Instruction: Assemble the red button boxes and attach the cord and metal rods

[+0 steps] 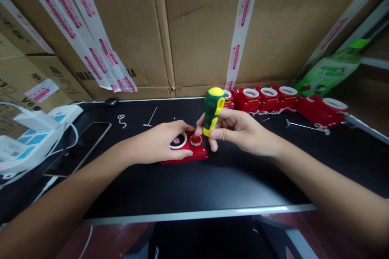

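Note:
A flat red device point(194, 151) with a white-ringed round part and a red button lies on the black table point(194, 186). My left hand point(159, 141) lies over its left side, fingers curled round it and holding it down. My right hand point(240, 129) grips a green and yellow screwdriver point(212, 111), held upright. Its tip points down at the right part of the red device.
A row of several red devices point(273, 99) lines the back right edge. A phone point(80, 147) and a white power strip point(27, 137) with cables lie at the left. Small metal tools point(150, 117) and a loose spring rest behind. Cardboard boxes point(194, 28) wall the back.

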A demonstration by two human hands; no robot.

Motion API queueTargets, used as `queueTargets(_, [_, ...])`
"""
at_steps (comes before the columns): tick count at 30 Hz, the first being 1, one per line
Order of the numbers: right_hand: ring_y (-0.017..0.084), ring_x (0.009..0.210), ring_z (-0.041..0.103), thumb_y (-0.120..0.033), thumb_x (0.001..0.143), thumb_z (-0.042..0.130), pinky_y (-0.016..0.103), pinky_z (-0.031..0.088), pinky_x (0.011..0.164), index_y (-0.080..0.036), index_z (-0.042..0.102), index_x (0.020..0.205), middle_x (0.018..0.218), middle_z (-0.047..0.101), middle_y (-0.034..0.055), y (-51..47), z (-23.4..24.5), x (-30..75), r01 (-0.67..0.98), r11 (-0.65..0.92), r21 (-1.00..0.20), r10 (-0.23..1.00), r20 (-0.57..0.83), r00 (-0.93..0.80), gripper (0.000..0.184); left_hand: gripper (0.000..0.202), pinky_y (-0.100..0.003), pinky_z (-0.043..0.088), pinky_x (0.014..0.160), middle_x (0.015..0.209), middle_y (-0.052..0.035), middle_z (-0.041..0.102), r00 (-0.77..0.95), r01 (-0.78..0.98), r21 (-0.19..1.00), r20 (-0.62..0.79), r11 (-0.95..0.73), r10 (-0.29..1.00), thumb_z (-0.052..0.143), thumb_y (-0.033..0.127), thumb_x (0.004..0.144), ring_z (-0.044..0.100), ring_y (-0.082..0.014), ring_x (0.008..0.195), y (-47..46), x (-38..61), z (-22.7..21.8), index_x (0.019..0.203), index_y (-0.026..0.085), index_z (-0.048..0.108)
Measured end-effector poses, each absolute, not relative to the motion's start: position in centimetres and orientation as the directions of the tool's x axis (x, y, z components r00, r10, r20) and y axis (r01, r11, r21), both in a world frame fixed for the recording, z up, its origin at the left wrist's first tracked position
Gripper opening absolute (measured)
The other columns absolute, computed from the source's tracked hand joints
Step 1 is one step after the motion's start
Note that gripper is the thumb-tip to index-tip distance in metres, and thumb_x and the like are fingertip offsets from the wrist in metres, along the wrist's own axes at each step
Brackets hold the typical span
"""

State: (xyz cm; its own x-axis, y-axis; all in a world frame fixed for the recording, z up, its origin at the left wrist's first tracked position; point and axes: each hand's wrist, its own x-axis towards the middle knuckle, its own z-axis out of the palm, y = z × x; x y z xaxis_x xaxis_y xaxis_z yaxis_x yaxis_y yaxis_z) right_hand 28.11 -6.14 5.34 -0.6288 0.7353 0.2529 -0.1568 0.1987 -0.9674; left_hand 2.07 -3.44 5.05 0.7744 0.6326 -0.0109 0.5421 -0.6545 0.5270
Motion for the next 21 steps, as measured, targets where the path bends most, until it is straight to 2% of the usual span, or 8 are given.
queueTargets(5, [0.012,0.072,0.067,-0.015,0.062,0.101,0.024,0.058,0.066,-0.017,0.064,0.094,0.086,0.071,-0.0016,-5.76,4.78,27.63,-0.15,0.211,-0.966,0.828,0.258,-0.498,0.049,0.051,-0.036,0.051,0.105,0.134,-0.0073,0.07,0.79,0.529,0.494,0.011,-0.69,0.613,0.072,0.043,0.095,0.068,-0.0257,0.122,-3.53,2.07,5.18,0.139,0.022,0.06])
queueTargets(6, [0.012,0.072,0.067,-0.016,0.063,0.1,0.023,0.058,0.065,-0.017,0.065,0.096,0.086,0.07,-0.0019,-5.71,4.83,27.67,-0.152,0.204,-0.967,0.819,0.254,-0.515,0.049,0.051,-0.037,0.05,0.106,0.133,-0.0075,0.07,0.79,0.529,0.489,0.015,-0.693,0.613,0.072,0.044,0.095,0.067,-0.0259,0.122,-3.53,2.08,5.15,0.139,0.022,0.06])
queueTargets(8, [0.01,0.069,0.067,-0.02,0.076,0.094,0.023,0.058,0.063,-0.016,0.067,0.105,0.093,0.072,0.0003,-5.63,5.07,27.95,-0.159,0.185,-0.97,0.775,0.243,-0.584,0.039,0.052,-0.038,0.05,0.107,0.134,-0.008,0.069,0.783,0.537,0.49,0.012,-0.687,0.621,0.072,0.047,0.095,0.067,-0.0264,0.123,-3.49,2.07,5.06,0.139,0.022,0.06])
queueTargets(11, [0.009,0.068,0.07,-0.023,0.092,0.082,0.025,0.06,0.07,-0.013,0.07,0.112,0.101,0.075,0.0042,-5.57,5.42,28.39,-0.136,0.189,-0.972,0.716,0.232,-0.658,0.025,0.049,-0.038,0.051,0.105,0.133,-0.0079,0.069,0.775,0.548,0.506,-0.007,-0.666,0.632,0.071,0.046,0.095,0.068,-0.0261,0.121,-3.47,2.07,5.01,0.136,0.022,0.061])
queueTargets(13, [0.01,0.066,0.07,-0.023,0.088,0.085,0.026,0.06,0.07,-0.013,0.069,0.108,0.095,0.075,0.0029,-5.64,5.39,28.35,-0.128,0.178,-0.976,0.744,0.218,-0.632,0.027,0.048,-0.037,0.052,0.103,0.133,-0.0075,0.069,0.776,0.546,0.511,-0.012,-0.663,0.63,0.071,0.046,0.095,0.068,-0.0256,0.12,-3.52,2.08,5.1,0.136,0.022,0.062])
queueTargets(17, [0.011,0.069,0.069,-0.014,0.063,0.1,0.023,0.059,0.064,-0.016,0.064,0.094,0.086,0.072,-0.0017,-5.91,4.91,27.65,-0.137,0.174,-0.975,0.838,0.22,-0.5,0.048,0.052,-0.037,0.051,0.106,0.134,-0.0068,0.069,0.784,0.532,0.498,0.015,-0.685,0.62,0.072,0.047,0.095,0.067,-0.0256,0.122,-3.68,2.02,5.24,0.139,0.022,0.06])
queueTargets(19, [0.011,0.074,0.069,-0.012,0.064,0.099,0.021,0.059,0.061,-0.016,0.064,0.098,0.092,0.072,-0.0007,-5.93,4.78,27.55,-0.166,0.168,-0.972,0.836,0.23,-0.498,0.049,0.052,-0.037,0.051,0.105,0.133,-0.0073,0.07,0.784,0.531,0.497,0.019,-0.686,0.62,0.072,0.05,0.095,0.068,-0.0261,0.121,-3.67,1.92,5.16,0.138,0.022,0.06])
queueTargets(21, [0.011,0.076,0.07,-0.014,0.076,0.093,0.021,0.061,0.062,-0.016,0.065,0.113,0.103,0.072,0.002,-5.82,4.8,27.79,-0.201,0.164,-0.966,0.795,0.25,-0.552,0.046,0.052,-0.039,0.052,0.105,0.133,-0.0083,0.07,0.778,0.539,0.502,0.012,-0.676,0.629,0.072,0.05,0.095,0.068,-0.0271,0.121,-3.58,1.85,5.01,0.137,0.022,0.061])
